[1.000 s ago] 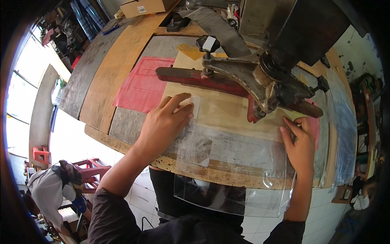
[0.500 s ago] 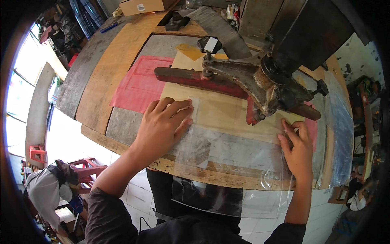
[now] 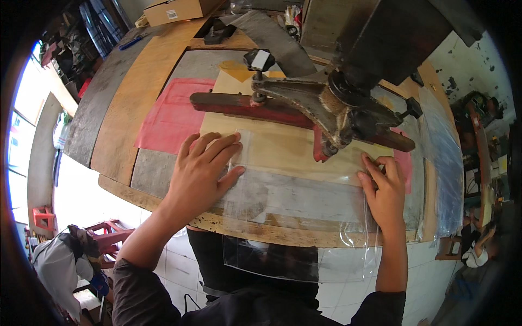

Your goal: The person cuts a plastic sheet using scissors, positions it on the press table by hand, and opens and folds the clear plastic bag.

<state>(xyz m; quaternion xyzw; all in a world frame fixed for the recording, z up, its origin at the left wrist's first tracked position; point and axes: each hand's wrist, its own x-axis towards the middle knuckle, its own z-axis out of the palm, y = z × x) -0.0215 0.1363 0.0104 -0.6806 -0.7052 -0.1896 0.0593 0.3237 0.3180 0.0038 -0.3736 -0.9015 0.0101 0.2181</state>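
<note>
Both hands (image 3: 201, 168) (image 3: 385, 190) stay flat on glossy plastic sheet (image 3: 293, 217).

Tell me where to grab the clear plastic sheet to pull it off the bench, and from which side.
Probably take the clear plastic sheet by its near edge, which overhangs the wooden bench unsupported. Come from the person's side, pinching from above and below. The left hand and right hand press the rest flat.

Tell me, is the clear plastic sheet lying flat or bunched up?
Flat. The plastic sheet is spread across the bench, left hand and right hand pressing its sides, near edge hanging over the front.
</note>
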